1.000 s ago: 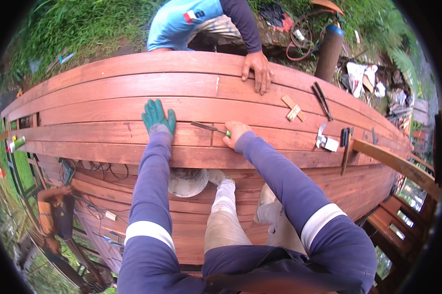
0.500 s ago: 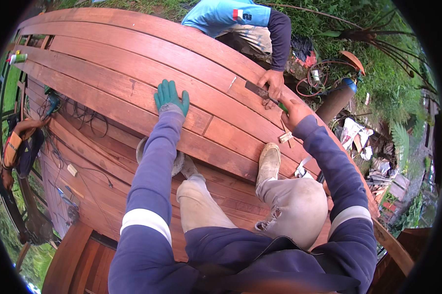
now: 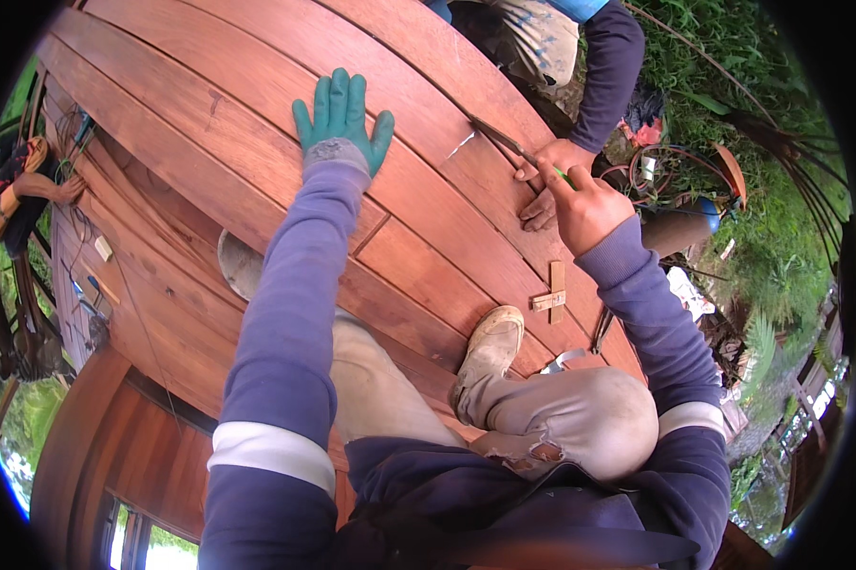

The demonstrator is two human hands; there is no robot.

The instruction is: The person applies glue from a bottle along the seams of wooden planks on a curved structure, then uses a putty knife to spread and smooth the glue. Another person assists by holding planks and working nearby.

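Observation:
My left hand (image 3: 340,119), in a green glove, lies on the reddish wooden planks (image 3: 418,271) with its fingers spread. At the right, my bare right hand (image 3: 589,211) is closed around the green handle of a long, thin, dark-bladed tool (image 3: 504,140). Its blade points away to the upper left, low over the planks near a white mark. Just beyond my fingers, a co-worker's hands (image 3: 542,204) are beside the blade; whether they grip it I cannot tell. A small wooden cross-shaped piece (image 3: 556,293) lies on the planks nearer to me.
The co-worker crouches at the planks' far edge. My shoe (image 3: 496,334) rests on the planks, near a metal clip-like item (image 3: 565,359). Another person (image 3: 34,180) is at the far left beside cables. Grass, a hose and a blue-topped cylinder (image 3: 698,220) lie off the right edge.
The view has turned and shifted. The blade, seen broad before, now shows edge-on and tilted. My right hand still holds the handle, and my left glove stays flat on the wood.

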